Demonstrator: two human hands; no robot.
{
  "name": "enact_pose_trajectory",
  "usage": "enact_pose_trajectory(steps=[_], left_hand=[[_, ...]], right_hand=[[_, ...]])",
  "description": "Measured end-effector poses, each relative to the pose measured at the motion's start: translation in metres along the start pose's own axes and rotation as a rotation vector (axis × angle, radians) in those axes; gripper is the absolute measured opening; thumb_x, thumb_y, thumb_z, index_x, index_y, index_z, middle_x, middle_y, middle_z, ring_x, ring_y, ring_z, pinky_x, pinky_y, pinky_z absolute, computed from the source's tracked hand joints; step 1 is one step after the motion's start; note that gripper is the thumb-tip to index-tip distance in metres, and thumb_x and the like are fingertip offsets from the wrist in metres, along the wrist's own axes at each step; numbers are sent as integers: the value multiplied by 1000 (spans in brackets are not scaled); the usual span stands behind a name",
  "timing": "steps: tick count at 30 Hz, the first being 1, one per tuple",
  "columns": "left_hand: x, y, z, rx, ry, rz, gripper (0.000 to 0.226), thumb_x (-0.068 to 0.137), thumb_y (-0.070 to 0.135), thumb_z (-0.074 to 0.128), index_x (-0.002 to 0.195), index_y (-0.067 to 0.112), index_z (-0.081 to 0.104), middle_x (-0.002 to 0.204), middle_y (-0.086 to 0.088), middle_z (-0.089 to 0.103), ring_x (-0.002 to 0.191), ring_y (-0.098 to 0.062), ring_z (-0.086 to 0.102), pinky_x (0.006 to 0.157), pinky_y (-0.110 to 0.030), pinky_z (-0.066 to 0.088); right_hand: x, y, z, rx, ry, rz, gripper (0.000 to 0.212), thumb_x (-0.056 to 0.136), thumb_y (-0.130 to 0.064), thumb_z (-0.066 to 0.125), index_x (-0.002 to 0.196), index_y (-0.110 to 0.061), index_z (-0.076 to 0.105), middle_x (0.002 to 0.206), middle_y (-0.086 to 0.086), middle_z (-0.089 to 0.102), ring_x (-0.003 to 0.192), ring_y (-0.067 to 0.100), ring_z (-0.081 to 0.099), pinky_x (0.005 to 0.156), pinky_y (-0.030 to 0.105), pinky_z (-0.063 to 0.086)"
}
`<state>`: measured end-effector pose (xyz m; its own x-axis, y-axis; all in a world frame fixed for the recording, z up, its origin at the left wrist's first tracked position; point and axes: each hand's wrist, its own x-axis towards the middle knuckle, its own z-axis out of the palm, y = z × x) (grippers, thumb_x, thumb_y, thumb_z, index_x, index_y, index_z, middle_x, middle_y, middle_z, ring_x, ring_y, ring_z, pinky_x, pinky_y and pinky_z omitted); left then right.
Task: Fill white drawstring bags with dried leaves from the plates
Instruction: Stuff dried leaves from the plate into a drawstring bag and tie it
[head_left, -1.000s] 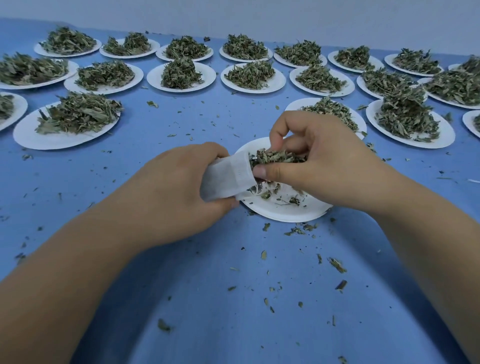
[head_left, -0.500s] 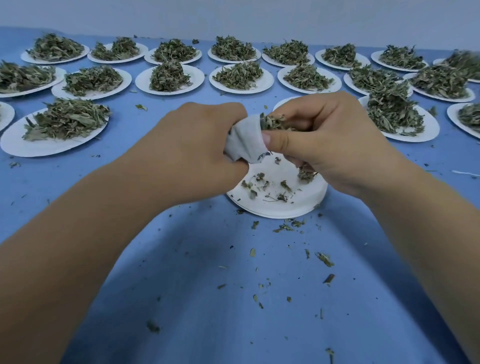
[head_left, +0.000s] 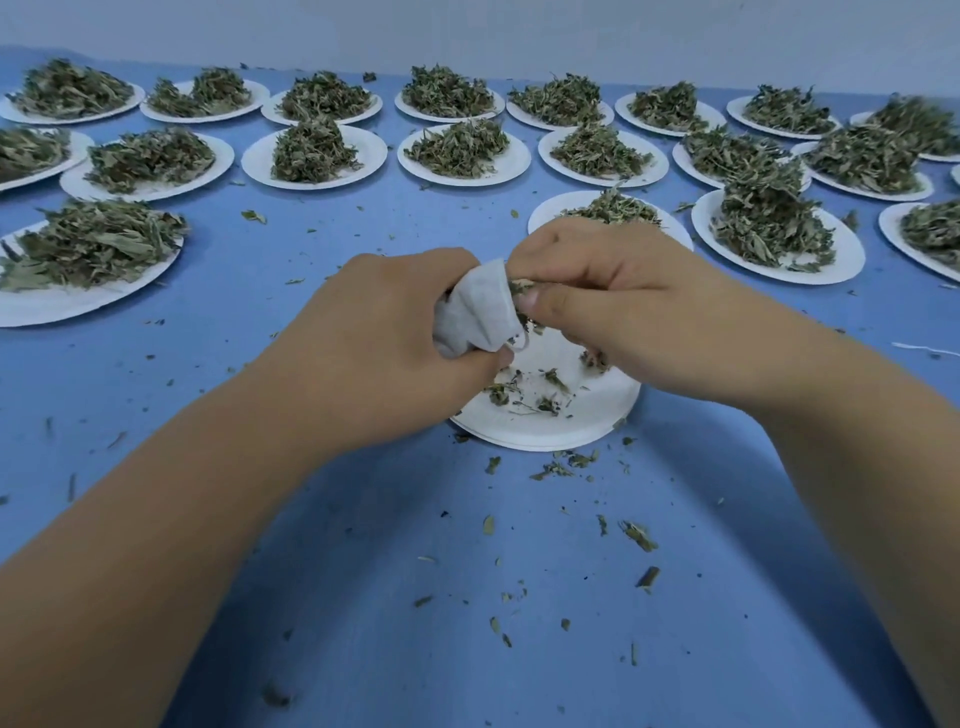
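Note:
My left hand (head_left: 384, 343) grips a small white drawstring bag (head_left: 478, 312) above a near-empty white plate (head_left: 571, 426) that holds only leaf scraps. My right hand (head_left: 618, 301) pinches a tuft of dried leaves (head_left: 519, 288) at the bag's mouth, thumb and fingers curled round them. A loop of the bag's string hangs below its mouth. Most of the bag's body is hidden inside my left fist.
Several white plates heaped with dried leaves stand in rows across the back of the blue table (head_left: 363, 597), one (head_left: 602, 208) right behind my right hand and a big one (head_left: 88, 254) at the left. Leaf crumbs litter the cloth near me.
Both hands lifted off the plate with the bag and the leaves. The right hand has pushed its tuft deeper into the bag's mouth, so fewer leaves show.

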<state>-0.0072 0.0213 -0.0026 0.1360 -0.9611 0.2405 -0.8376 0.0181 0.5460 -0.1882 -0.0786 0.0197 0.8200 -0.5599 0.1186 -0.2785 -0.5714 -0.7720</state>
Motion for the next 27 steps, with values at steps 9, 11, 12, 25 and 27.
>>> enact_pose_trajectory(steps=[9,11,12,25,27], left_hand=[[-5,6,5,190,-16,124,30,76,61,59,91,35,56,63,14,52,62,-5,51,52,-28,39],[-5,8,3,172,1,132,29,75,59,57,94,38,55,63,16,53,63,-6,53,53,-28,40],[-6,10,3,180,15,156,30,76,57,58,100,39,56,64,16,54,64,-9,54,55,-29,41],[-8,21,-1,320,105,324,17,79,37,60,88,32,46,58,19,32,51,-7,38,50,-16,26],[-8,16,0,246,88,260,23,79,48,60,88,33,44,58,15,45,55,-6,50,48,-25,38]], right_hand=[[5,4,5,-28,206,153,29,73,-29,85,86,-23,59,83,-14,63,54,10,43,48,22,41],[5,4,5,17,105,204,22,79,-32,81,90,-25,63,85,-9,67,55,9,47,48,20,40],[4,3,5,78,36,220,16,84,-28,78,94,-24,66,83,-4,69,54,10,47,48,22,39],[9,-4,19,265,-95,255,29,70,-29,68,93,-11,70,54,-9,50,48,12,37,45,21,31],[7,-3,15,262,-154,262,35,76,-38,71,100,-13,70,60,-6,52,50,13,38,47,26,27]])
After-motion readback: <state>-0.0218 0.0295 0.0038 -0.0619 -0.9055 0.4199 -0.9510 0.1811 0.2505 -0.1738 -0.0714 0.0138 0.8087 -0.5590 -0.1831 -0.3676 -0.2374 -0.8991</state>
